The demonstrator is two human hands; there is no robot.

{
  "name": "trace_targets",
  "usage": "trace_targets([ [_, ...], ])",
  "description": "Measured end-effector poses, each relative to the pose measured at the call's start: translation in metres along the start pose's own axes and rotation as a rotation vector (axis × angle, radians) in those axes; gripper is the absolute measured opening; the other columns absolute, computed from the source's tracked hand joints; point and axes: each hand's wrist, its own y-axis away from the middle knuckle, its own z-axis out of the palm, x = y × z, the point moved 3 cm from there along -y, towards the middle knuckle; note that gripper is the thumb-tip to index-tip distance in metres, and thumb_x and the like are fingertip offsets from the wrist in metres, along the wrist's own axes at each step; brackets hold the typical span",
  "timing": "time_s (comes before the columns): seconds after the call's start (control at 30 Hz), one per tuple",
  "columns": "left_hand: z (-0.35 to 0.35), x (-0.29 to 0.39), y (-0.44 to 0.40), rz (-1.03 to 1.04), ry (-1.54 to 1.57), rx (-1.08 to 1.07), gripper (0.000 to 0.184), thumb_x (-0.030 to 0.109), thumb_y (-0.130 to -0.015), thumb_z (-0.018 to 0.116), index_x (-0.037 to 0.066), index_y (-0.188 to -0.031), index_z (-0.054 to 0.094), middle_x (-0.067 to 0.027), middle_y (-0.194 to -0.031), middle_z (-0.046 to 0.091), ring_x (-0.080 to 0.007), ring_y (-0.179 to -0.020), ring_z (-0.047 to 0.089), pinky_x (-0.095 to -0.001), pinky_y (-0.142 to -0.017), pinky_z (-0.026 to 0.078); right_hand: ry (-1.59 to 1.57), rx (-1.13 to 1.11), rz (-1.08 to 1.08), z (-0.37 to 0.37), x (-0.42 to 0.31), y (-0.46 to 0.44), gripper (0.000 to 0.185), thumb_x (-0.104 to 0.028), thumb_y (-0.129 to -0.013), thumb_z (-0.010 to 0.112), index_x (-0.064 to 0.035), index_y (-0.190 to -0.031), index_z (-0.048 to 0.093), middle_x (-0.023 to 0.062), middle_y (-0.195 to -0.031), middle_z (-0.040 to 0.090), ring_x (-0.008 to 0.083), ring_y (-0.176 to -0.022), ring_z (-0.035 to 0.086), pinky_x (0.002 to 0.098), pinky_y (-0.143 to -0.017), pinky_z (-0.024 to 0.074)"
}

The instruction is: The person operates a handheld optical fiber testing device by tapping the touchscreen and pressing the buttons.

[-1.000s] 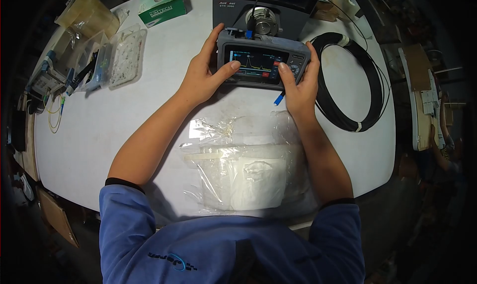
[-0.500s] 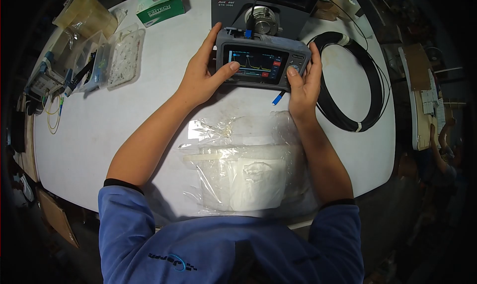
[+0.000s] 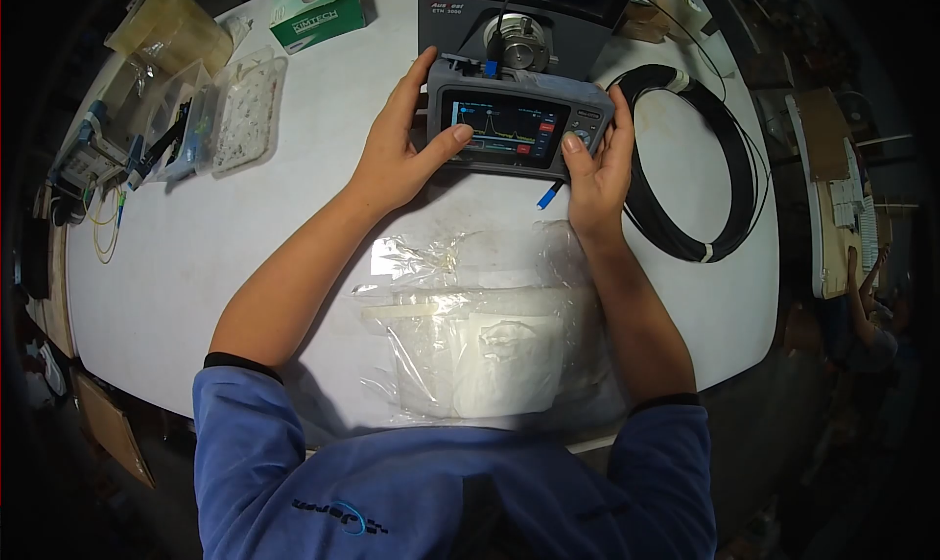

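Observation:
Between my two hands is a grey handheld tester [image 3: 514, 124] whose lit screen shows a yellow trace with peaks. My left hand [image 3: 406, 149] grips its left side, thumb on the screen's lower left. My right hand [image 3: 599, 173] wraps round the right side, with the thumb at the round keypad. A black cable with a blue connector [image 3: 492, 68] is plugged into the top edge. Below the tester hangs a second blue connector [image 3: 548, 197]. To the right of my right hand lies a coil of black cable [image 3: 736, 168].
Clear plastic bags with white sheets [image 3: 509, 364] lie in front of my body. A green tissue box [image 3: 318, 17], a shallow tray [image 3: 250, 115] and a bin of tools [image 3: 186, 129] are at the left. A dark machine [image 3: 450, 22] stands behind the tester. Another person's arm [image 3: 862, 310] shows far right.
My right thumb has moved from the screen's right edge down to the keypad. The trace on the screen has changed slightly. The other person's arms at far right have shifted.

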Motion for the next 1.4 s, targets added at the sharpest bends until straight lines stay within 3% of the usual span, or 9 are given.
trace_targets([
  [0.63,0.0006,0.0004,0.001,-0.059,0.05,-0.011,0.086,0.027,-0.096,0.065,-0.002,-0.161,0.016,-0.0234,-0.145,0.048,-0.0278,-0.132,0.051,-0.038,-0.112,0.039,-0.004,0.007,0.024,0.0012,-0.0029,0.0002,0.074,-0.016,-0.098,0.062,0.0096,-0.154,0.02,0.021,-0.133,0.054,0.022,-0.12,0.057,0.0355,-0.107,0.0435],
  [1.27,0.0007,0.002,0.0015,-0.047,0.055,0.002,0.083,0.027,-0.095,0.065,0.0,-0.16,0.02,-0.023,-0.147,0.046,-0.0267,-0.129,0.053,-0.0395,-0.11,0.041,0.003,0.012,0.029,0.0003,-0.0032,0.0001,0.073,-0.017,-0.099,0.062,0.0084,-0.154,0.021,0.0196,-0.131,0.056,0.0207,-0.117,0.058,0.034,-0.104,0.0446],
  [1.4,-0.0019,0.0002,0.0,0.116,-0.078,0.08,0.082,0.027,-0.093,0.067,0.001,-0.158,0.024,-0.0207,-0.152,0.042,-0.0273,-0.128,0.053,-0.0416,-0.111,0.04,-0.003,0.006,0.039,0.0,-0.0037,0.0002,0.074,-0.017,-0.098,0.062,0.0082,-0.155,0.021,0.0197,-0.131,0.056,0.0207,-0.117,0.058,0.034,-0.105,0.0444],
])
